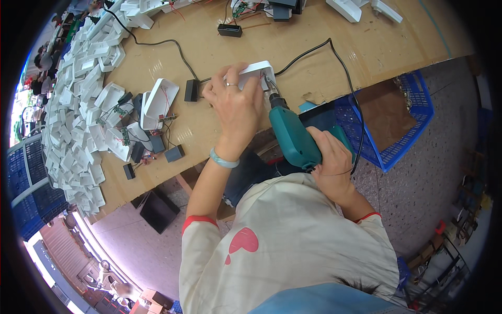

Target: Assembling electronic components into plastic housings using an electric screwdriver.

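Right fingers [326, 145] clasp a green drill [294, 137]; left fingers [234, 78], bent, hold a white casing [263, 66].

White, shallow, rectangular plastic housing [265, 66] sits open side up on the brown cardboard-covered surface [376, 52], teal-green, black-nosed electric screwdriver [294, 137] slanting away and leftward, tip at the housing's right end.

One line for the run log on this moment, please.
left hand: holding white casing | right hand: gripping teal power driver | aim: toward casing, contact unclear | nearby: black box, left of casing
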The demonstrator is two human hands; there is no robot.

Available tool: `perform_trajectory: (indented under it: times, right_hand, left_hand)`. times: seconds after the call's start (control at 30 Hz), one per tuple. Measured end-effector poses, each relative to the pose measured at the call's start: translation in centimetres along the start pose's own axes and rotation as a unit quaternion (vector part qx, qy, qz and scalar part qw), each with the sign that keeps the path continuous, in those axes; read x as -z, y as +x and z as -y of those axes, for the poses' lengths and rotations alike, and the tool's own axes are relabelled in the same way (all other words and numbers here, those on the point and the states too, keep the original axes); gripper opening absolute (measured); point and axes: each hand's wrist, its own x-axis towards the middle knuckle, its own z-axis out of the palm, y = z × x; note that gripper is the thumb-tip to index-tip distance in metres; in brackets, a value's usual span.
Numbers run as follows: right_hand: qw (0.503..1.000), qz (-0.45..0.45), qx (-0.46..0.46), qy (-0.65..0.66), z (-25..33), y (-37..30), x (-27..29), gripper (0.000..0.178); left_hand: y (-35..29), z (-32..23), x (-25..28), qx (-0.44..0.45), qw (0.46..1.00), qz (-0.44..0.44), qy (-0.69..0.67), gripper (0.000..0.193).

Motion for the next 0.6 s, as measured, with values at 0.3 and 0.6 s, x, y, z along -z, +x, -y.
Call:
perform_trajectory:
  times: [0.3,0.6]
  right_hand:
    - [1.000,0.004,0.004,-0.008,0.11,0.03,0.20,0.062]
    - [0.999,-0.022,0.022,-0.008,0.10,-0.76,0.32,0.065]
  left_hand:
    - [0.02,0.06,0.17,0.004,1.000,0.009,-0.001,0.007]
    - [0.05,0.17,0.15,0.001,1.000,0.012,0.003,0.009]
